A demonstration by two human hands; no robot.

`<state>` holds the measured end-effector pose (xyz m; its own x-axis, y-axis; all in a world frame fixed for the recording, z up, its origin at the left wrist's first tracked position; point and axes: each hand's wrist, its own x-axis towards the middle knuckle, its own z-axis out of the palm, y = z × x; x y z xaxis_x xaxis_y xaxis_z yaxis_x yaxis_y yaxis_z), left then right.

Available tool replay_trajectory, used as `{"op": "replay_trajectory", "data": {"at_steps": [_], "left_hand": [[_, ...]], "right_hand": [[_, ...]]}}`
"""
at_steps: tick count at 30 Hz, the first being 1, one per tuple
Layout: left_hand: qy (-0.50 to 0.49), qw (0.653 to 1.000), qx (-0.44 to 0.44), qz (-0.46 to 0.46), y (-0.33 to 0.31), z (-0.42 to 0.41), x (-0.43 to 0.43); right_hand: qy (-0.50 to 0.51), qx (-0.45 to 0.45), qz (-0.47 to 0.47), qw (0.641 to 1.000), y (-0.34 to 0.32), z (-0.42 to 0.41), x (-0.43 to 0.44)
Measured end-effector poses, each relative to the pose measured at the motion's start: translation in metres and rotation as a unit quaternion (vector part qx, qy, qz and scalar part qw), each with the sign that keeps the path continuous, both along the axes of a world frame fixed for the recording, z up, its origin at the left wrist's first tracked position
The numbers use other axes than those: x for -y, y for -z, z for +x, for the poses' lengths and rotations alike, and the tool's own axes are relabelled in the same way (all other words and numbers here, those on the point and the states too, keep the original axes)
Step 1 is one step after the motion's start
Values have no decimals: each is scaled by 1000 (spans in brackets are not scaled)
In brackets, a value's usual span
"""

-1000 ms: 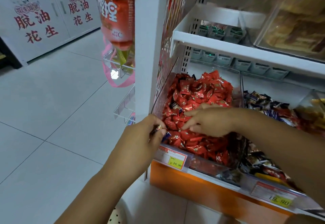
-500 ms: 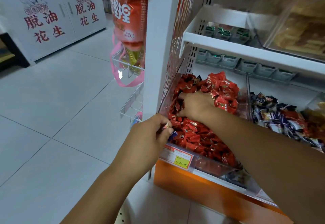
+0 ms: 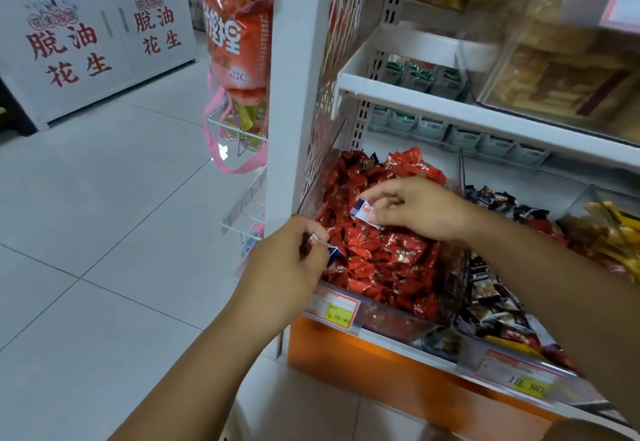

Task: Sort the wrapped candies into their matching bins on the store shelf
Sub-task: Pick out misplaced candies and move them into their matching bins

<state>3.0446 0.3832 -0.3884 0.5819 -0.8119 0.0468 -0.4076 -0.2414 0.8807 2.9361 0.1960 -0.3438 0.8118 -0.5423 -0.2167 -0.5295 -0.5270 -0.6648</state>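
- The right hand [image 3: 422,212] pinches a white-and-blue candy [image 3: 365,212] between thumb and fingertips, just above the red candies [image 3: 381,253] heaped in the left bin [image 3: 388,319].
- The left hand [image 3: 291,260] curls round small candies [image 3: 316,239] at that bin's front left corner. A blue wrapper end [image 3: 334,253] pokes out and the rest is hidden.
- Dark candies [image 3: 495,288] fill the next bin, with yellow candies [image 3: 609,232] beyond. The right forearm covers part of both.
- An orange bag [image 3: 239,42] hangs left of the white post [image 3: 298,59], and a shelf [image 3: 450,104] overhangs the bins.
- The right price tag [image 3: 519,376] is too blurred to read.
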Motion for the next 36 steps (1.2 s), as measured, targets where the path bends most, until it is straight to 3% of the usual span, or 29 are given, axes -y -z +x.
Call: {"op": "replay_trajectory", "data": {"at_steps": [5, 12, 13, 15, 17, 20, 25, 28, 32, 36], "left_hand": [[-23, 989, -142, -19, -3, -12, 23], [38, 997, -62, -17, 0, 0, 20], [38, 998, -54, -13, 0, 0, 19], [43, 998, -44, -8, 1, -1, 16], [50, 999, -19, -1, 2, -1, 13], [46, 999, -6, 14, 3, 1, 11], [39, 999, 7, 27, 3, 4, 10], [52, 998, -5, 23, 1, 5, 7], [59, 994, -92, -3, -4, 4, 7], [51, 991, -125, -12, -5, 2, 10]], "right_hand": [[2, 82, 146, 986, -3, -15, -16], [-34, 53, 233, 970, -5, -5, -17], [-39, 35, 196, 979, -7, -2, -11], [-22, 3, -6, 1000, -7, 10, 11], [3, 3, -170, 985, 2, 30, 27], [-5, -7, -210, 978, 24, 63, 38], [-47, -119, -303, 944, 52, 88, 49], [-38, -117, -326, 937, 59, 82, 44], [-4, -47, -232, 972, 43, 68, 35], [54, 60, -27, 996, 19, 38, 22]]}}
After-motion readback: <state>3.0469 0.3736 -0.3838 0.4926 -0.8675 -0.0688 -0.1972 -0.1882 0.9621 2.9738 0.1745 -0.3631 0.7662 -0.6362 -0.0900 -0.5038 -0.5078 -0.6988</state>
